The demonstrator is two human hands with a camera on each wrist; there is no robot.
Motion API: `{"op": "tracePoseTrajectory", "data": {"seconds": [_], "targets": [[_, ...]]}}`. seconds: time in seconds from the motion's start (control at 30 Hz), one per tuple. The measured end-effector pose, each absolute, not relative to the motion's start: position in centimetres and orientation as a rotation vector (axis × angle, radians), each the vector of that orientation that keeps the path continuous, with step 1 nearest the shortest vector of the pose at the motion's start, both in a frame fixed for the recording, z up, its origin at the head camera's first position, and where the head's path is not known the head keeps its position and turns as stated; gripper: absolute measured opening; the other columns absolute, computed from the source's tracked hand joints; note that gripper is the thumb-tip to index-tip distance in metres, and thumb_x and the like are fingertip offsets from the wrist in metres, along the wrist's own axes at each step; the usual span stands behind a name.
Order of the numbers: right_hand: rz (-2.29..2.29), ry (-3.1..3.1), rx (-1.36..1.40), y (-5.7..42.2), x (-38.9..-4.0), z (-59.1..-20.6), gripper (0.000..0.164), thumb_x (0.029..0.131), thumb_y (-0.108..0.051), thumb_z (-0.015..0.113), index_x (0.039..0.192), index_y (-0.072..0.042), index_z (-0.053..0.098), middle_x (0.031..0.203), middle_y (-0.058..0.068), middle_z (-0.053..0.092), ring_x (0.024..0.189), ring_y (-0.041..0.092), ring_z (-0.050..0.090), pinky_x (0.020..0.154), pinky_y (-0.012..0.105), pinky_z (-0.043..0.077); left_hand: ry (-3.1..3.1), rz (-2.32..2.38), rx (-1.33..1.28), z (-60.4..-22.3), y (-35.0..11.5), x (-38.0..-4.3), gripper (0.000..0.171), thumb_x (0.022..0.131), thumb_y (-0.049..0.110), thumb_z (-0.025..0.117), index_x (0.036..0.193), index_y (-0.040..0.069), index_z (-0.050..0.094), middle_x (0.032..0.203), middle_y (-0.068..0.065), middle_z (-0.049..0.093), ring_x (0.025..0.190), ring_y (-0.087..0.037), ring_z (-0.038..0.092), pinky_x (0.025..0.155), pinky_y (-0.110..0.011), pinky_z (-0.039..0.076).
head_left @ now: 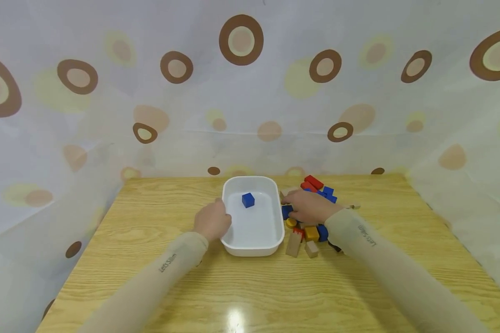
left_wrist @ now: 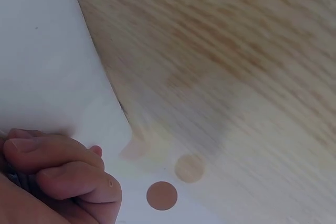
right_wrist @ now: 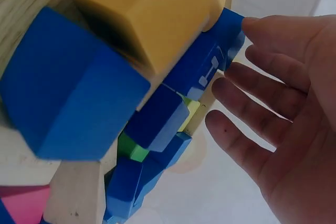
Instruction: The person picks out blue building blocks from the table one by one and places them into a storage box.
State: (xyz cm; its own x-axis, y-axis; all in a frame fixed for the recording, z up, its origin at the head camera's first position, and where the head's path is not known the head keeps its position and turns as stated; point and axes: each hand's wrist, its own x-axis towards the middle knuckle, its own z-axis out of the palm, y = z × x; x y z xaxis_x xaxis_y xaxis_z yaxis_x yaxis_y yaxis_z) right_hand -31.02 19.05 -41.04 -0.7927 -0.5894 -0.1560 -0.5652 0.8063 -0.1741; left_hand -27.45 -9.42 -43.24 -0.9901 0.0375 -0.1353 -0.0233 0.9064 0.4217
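My left hand is at the left rim of a white plastic tray, its fingers curled beside the outer wall in the left wrist view. It appears to hold the rim; the thumb's contact is hidden. Inside the tray lies one blue cube. To the right, my right hand reaches over a pile of toy blocks. The right wrist view shows its fingers fairly straight and spread, one tip beside or touching a blue block. Nothing is visibly gripped there.
Near the right wrist are a yellow block, a plain wooden cube and a flat wooden piece. Red blocks lie at the back of the pile. A patterned sheet hangs behind the wooden table.
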Motion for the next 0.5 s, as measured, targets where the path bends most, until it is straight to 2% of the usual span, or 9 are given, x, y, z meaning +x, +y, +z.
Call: {"op": "tracePoseTrajectory", "data": {"seconds": [0.13, 0.33, 0.43, 0.5], "targets": [[-0.182, 2.774, -0.872, 18.88, -31.27, -41.59, 0.034, 0.096, -0.018, 0.067, 0.13, -0.012, 0.065, 0.117, 0.005, 0.066, 0.097, 0.016, 0.062, 0.09, 0.039, 0.056, 2.932, 0.637, 0.005, -43.33, -9.37, -27.39, 0.05, 0.098, 0.021, 0.056, 0.137, -0.008, 0.048, 0.096, -0.013, 0.065, 0.077, -0.021, 0.062, 0.068, -0.034, 0.054], [-0.199, 2.774, -0.833, 18.63, -31.38, -41.87, 0.028, 0.097, -0.019, 0.066, 0.124, -0.017, 0.067, 0.108, 0.0, 0.064, 0.091, 0.013, 0.06, 0.087, 0.036, 0.056, 2.915, 0.653, -0.016, -43.47, -9.36, -27.45, 0.051, 0.098, 0.021, 0.056, 0.14, -0.008, 0.046, 0.094, -0.012, 0.065, 0.074, -0.02, 0.063, 0.064, -0.031, 0.054], [-0.199, 2.785, -0.837, 18.63, -31.41, -41.59, 0.028, 0.097, -0.018, 0.065, 0.125, -0.017, 0.067, 0.107, -0.001, 0.064, 0.092, 0.015, 0.06, 0.087, 0.037, 0.056, 2.923, 0.646, -0.009, -43.53, -9.34, -27.56, 0.052, 0.098, 0.02, 0.055, 0.141, -0.008, 0.045, 0.095, -0.012, 0.066, 0.074, -0.02, 0.063, 0.064, -0.032, 0.053], [-0.199, 2.799, -0.865, 18.7, -31.43, -41.23, 0.032, 0.097, -0.018, 0.066, 0.129, -0.015, 0.067, 0.114, 0.002, 0.066, 0.1, 0.018, 0.063, 0.091, 0.039, 0.056, 2.935, 0.633, -0.001, -43.59, -9.35, -27.67, 0.053, 0.098, 0.021, 0.054, 0.142, -0.009, 0.045, 0.096, -0.013, 0.067, 0.075, -0.02, 0.063, 0.065, -0.032, 0.053]]}}
